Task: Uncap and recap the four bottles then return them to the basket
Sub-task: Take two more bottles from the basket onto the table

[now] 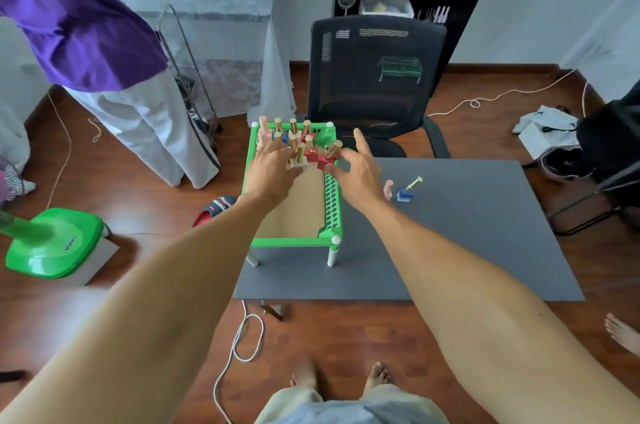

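A green basket (pixel 333 202) on short white legs stands on the grey table (pixel 467 250). Several gold-capped bottles stand at its far end. My left hand (pixel 273 167) reaches into the basket with fingers stretched out, beside a cream bottle (pixel 300 157). My right hand (pixel 356 174) is at the basket's right rim, thumb and forefinger pinching a tilted red bottle (pixel 325 160). A blue bottle (pixel 407 191) with a gold cap leans on the table to the right of my right hand. A pale pink piece (pixel 388 188) sits beside it, partly hidden by my wrist.
A black mesh chair (pixel 374 77) stands behind the table. A person in a purple shirt (pixel 69 18) stands at the left. A green stool (pixel 52 243) is on the floor at left, and a white cable (pixel 242 340) lies below the table's front edge.
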The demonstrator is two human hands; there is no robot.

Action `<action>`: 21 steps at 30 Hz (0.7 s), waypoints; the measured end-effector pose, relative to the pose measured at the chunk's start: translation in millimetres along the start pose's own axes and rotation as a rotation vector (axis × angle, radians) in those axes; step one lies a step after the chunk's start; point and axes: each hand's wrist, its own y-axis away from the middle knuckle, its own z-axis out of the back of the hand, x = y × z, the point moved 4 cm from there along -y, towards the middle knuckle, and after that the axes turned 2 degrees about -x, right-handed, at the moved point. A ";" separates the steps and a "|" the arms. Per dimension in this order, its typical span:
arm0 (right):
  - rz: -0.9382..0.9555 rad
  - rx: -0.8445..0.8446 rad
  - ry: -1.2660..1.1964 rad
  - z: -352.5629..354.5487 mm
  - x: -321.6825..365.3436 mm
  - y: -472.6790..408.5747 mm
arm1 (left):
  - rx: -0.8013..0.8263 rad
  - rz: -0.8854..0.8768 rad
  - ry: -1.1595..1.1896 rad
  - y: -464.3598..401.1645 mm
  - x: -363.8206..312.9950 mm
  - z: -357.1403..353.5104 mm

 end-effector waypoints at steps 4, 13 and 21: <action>-0.036 -0.077 -0.046 39.3 -18.0 -0.5 | -0.018 -0.060 -0.031 -8.3 -34.0 5.7; -0.132 -0.164 -0.057 137.5 -101.2 1.2 | 0.062 -0.117 -0.025 -26.4 -128.6 -39.0; -0.159 -0.088 -0.053 207.1 -197.1 0.2 | 0.113 -0.084 0.005 -39.5 -223.4 -117.0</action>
